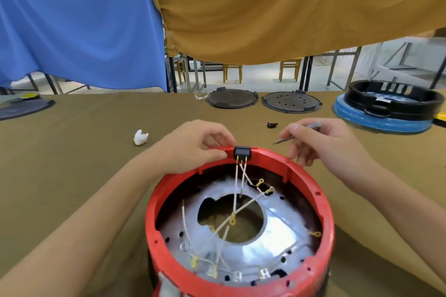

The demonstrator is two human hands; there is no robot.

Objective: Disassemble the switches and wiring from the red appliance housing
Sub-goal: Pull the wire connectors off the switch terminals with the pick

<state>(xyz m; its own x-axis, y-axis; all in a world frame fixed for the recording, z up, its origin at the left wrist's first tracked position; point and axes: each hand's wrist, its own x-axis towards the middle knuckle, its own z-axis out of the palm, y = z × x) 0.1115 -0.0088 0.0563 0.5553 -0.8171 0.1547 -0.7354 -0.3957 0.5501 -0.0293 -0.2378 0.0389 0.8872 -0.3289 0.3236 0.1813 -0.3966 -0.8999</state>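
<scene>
- Red housing (241, 282) on table (72, 176), centre-low, open side up.
- Black switch (242, 152) on rim at 12 o'clock, white wires (235, 190) trailing inside.
- Left hand (193, 144) pinches rim at 11.
- Right hand (321, 140) grips thin metal tool (299, 132) at 1.

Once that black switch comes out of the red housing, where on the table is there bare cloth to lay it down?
Bare cloth lies left of the left hand, around the white scrap, and between the hands and the two dark discs. It is crowded at far right by the blue-and-black ring, near the small black part, and inside the red housing, full of wires.
</scene>
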